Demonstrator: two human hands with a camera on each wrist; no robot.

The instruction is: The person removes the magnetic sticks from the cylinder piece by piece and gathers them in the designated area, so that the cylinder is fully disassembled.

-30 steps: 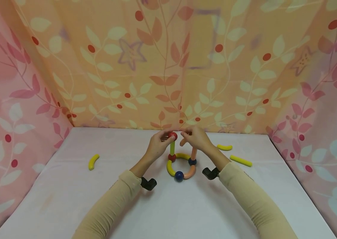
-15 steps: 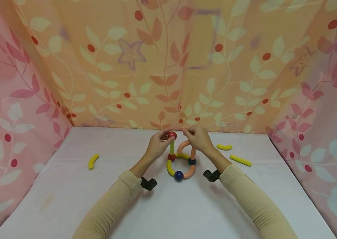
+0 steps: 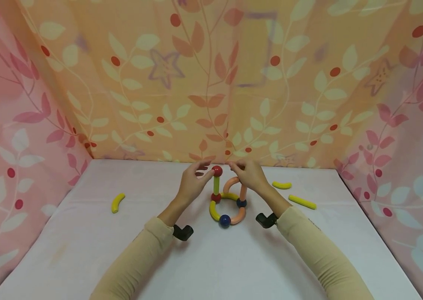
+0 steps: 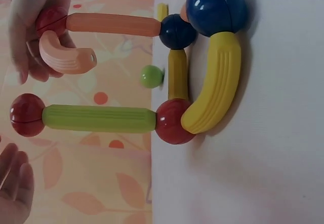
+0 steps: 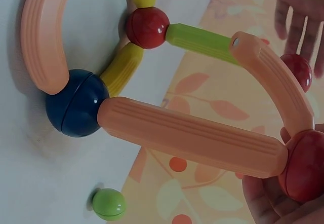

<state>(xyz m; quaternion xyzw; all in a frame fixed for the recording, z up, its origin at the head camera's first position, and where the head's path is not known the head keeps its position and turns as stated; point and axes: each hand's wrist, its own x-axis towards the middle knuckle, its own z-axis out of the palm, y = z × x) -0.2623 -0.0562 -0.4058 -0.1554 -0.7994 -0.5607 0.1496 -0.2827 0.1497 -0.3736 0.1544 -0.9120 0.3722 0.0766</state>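
Observation:
On the table stands a frame of magnetic sticks and balls, its base a ring with a blue ball (image 3: 225,221) at the front. From the ring's red ball rises a green stick (image 4: 98,118), topped by another red ball (image 3: 217,171). My left hand (image 3: 192,182) is beside that top ball, fingers spread, with a gap showing in the left wrist view. My right hand (image 3: 250,175) holds the red ball (image 5: 306,165) on top of the upright peach stick (image 5: 192,138). A curved peach stick (image 5: 276,74) hangs from this ball, its free end pointing down.
A curved yellow stick (image 3: 118,203) lies at the left. To the right are a second curved yellow stick (image 3: 282,185) and a straight yellow stick (image 3: 302,201). Behind the frame sits a green ball (image 5: 109,204). Patterned cloth (image 3: 211,83) walls the table.
My left hand has let go of the top red ball and drawn slightly left. The curved peach stick has swung round and now arches left from my right hand.

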